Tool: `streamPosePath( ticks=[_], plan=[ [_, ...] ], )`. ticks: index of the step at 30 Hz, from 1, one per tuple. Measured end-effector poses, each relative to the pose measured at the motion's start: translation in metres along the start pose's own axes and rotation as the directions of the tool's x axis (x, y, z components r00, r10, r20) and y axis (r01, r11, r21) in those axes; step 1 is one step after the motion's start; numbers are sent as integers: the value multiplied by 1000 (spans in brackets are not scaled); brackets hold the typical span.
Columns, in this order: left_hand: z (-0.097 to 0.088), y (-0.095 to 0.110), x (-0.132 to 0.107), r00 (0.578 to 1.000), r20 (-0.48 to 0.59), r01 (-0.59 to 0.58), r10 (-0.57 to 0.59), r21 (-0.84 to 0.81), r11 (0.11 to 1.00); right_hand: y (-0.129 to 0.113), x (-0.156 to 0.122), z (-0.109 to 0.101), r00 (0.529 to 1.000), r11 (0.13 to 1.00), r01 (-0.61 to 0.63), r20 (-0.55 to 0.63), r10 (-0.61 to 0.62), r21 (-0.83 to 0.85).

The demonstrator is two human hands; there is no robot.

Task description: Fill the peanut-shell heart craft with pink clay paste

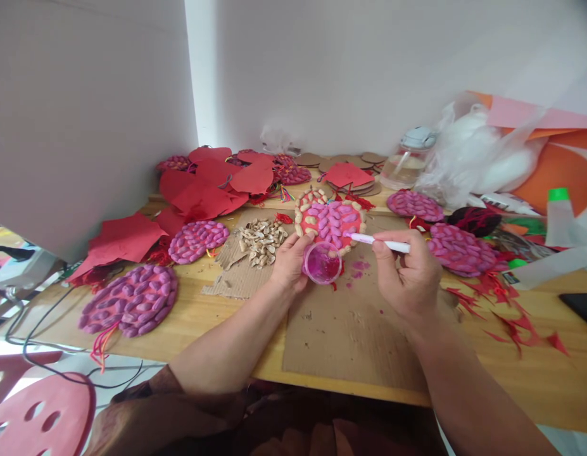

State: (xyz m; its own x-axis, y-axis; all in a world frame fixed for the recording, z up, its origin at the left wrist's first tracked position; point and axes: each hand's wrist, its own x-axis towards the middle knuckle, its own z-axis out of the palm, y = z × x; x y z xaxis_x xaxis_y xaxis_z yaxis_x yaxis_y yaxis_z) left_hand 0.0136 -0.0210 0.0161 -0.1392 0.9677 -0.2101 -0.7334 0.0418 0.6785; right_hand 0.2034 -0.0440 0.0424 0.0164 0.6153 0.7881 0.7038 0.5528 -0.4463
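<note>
My left hand [289, 261] curls round a small clear cup of pink paint [322, 263] resting on a cardboard sheet [350, 329]. My right hand [407, 272] grips a white paintbrush [378, 241], its tip pointing left at a round red disc covered with peanut shells [328, 221]. The shells in the disc's middle are painted pink; those round its rim are bare. A pile of loose peanut shells [262, 239] lies just left of the disc.
Finished pink shell discs lie at the left [132, 301], [198, 240] and right [461, 249], [414, 204]. Red paper cut-outs [202, 190] are heaped at the back left. A clear water bottle [410, 161], white plastic bags [483, 158] and cables [46, 361] surround the wooden table [535, 373].
</note>
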Motion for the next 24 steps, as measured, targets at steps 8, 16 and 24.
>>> streamPosePath(
  ticks=[8, 16, 24],
  plan=[
    [0, 0, 1, 999, -15, 32, -32, -25, 999, 2, 0, 0, 1000, 1000, 1, -22, -1, 24],
    [2, 1, -1, 999, -33, 27, -29, -45, 999, 5, 0, 2, 999, 999, 10, -41, -9, 41],
    [5, 2, -2, 998, -35, 48, -50, -55, 997, 5, -1, 3, 999, 999, -35, -8, 35, 31]
  ],
)
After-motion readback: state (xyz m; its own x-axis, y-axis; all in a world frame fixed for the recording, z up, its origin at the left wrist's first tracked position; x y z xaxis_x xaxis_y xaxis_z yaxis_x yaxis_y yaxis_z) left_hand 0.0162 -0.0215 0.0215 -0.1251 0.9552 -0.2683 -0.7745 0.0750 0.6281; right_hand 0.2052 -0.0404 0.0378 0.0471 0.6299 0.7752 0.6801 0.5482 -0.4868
